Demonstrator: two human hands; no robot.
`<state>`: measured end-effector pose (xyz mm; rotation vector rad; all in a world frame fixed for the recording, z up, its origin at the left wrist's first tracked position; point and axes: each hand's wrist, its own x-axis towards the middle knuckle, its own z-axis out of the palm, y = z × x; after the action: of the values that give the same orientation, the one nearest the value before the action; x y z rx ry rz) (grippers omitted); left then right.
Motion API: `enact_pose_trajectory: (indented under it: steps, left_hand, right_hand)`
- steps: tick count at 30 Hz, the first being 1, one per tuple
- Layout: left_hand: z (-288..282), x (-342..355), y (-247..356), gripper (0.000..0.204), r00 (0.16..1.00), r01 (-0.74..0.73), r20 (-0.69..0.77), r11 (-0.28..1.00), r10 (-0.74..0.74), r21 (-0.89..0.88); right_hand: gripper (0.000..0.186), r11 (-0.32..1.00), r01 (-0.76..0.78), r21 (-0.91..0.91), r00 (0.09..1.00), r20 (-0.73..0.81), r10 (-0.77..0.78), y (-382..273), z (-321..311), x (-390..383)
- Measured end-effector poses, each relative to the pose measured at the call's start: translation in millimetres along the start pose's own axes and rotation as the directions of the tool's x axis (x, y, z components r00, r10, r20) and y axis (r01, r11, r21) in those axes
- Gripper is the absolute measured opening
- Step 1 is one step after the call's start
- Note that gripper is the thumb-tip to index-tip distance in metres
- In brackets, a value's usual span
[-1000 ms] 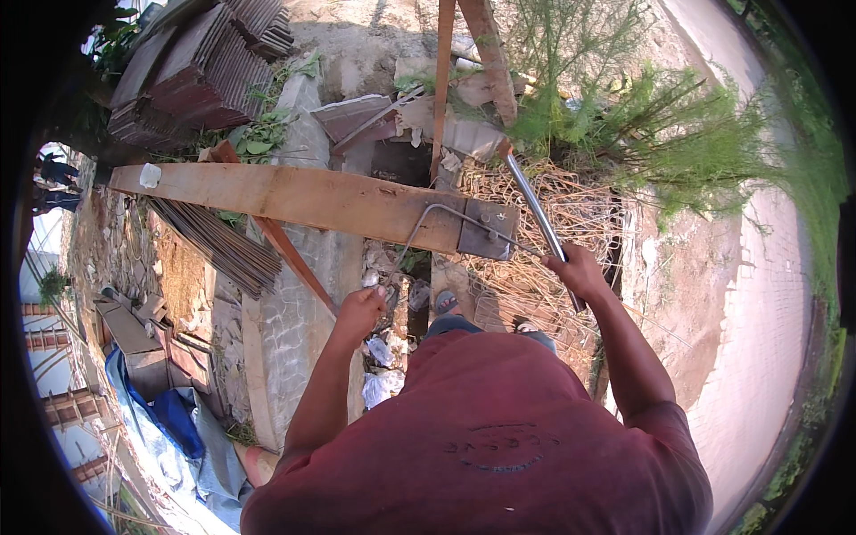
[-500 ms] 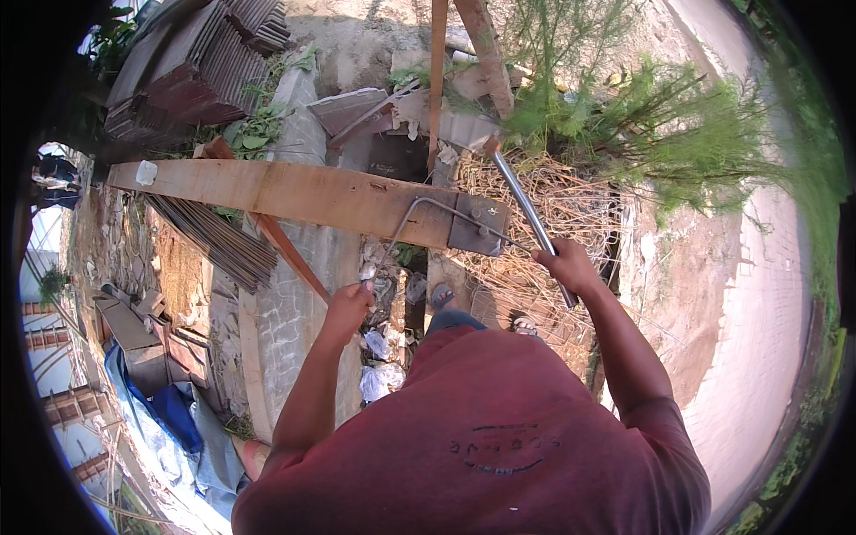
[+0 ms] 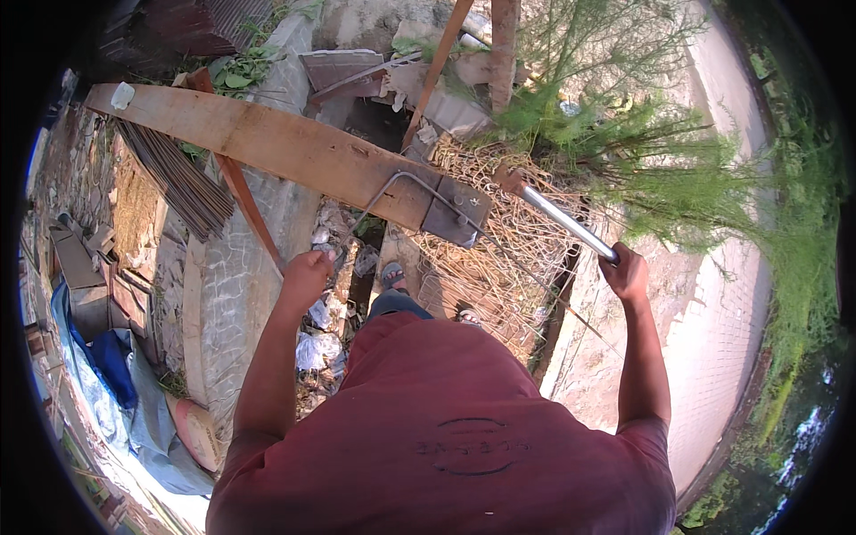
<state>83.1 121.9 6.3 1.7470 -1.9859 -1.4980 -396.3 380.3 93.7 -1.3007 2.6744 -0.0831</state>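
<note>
A thin bent steel rod (image 3: pixel 517 261) lies across the dark plate (image 3: pixel 456 210) at the near end of a long wooden plank (image 3: pixel 276 143). One arm of the rod comes back toward me, and my left hand (image 3: pixel 308 275) is closed around its end. The other arm runs out past the plate to the lower right. My right hand (image 3: pixel 628 272), also closed, grips the lower end of a shiny metal pipe (image 3: pixel 571 223) with a rusty head. That pipe is held to the right of the plate, apart from the rod.
Beneath the plank's near end lies a large heap of bent rods (image 3: pixel 481 281). Straight bars (image 3: pixel 169 178) are stacked under its far part. Feathery green branches (image 3: pixel 624 152) reach in at right. Wooden props (image 3: pixel 241 201) support the plank; a blue tarp (image 3: pixel 111 366) lies at left.
My right hand has moved right with the pipe, whose head has swung away from the plank. My left hand still grips the rod end. The whole view has shifted.
</note>
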Motion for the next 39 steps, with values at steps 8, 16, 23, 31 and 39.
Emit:
enact_pose_trajectory:
  steps: [8,16,23,31,39]
  left_hand:
    - [-3.6,-4.7,15.2,0.039,1.000,-0.011,0.005,1.000,0.011,0.015]
    - [-5.5,-8.2,21.1,0.039,1.000,0.010,0.014,1.000,-0.010,-0.006]
    - [-5.9,-7.1,17.0,0.039,1.000,0.025,0.008,0.999,-0.025,-0.031]
    - [4.4,-6.0,6.5,0.041,1.000,0.018,-0.024,1.000,-0.018,0.000]
    - [12.2,-33.7,6.3,0.038,0.832,-0.170,-0.428,0.897,0.353,0.408]
  right_hand:
    - [0.020,0.859,0.457,-0.230,0.874,-0.059,-0.481,35.7,12.9,80.8]
    - [0.020,0.709,0.617,-0.342,0.680,-0.221,-0.699,11.1,36.1,187.1]
    - [0.013,0.644,0.727,-0.238,0.671,0.046,-0.740,-20.7,30.9,229.2]
    - [0.005,0.769,0.592,-0.241,0.755,-0.165,-0.634,12.3,38.2,178.1]
    - [0.007,0.869,0.469,-0.161,0.846,-0.200,-0.494,30.8,79.1,202.0]
